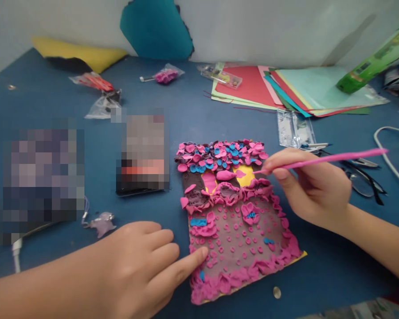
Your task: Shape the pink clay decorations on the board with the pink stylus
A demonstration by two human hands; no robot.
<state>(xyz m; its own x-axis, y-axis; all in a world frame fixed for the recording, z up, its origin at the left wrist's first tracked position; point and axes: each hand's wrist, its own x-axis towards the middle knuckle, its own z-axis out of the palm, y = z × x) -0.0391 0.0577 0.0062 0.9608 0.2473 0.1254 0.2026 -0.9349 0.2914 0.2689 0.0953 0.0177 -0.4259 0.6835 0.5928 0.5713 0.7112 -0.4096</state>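
A clay-covered panel [231,230] lies flat on the blue table, decorated with pink, blue and dark purple modelling clay. Small pink dots and rings cover its lower part, and ruffled pink clay runs along its edges. Near the top, a yellow patch [249,178] has some pink on it. My right hand [314,188] pinches a thin pink modelling tool [339,158], its tip at the yellow patch. With the index finger stretched out and the other fingers loosely curled, my left hand [142,266] touches the panel's left side and holds nothing.
Left of the panel are a phone [142,150], a blurred-out object [41,173] and a star-shaped charm [103,223]. Coloured paper sheets [246,84] and a green tube-like container [369,62] lie behind. Eyeglasses [364,184] rest at right, and a coin [277,292] in front.
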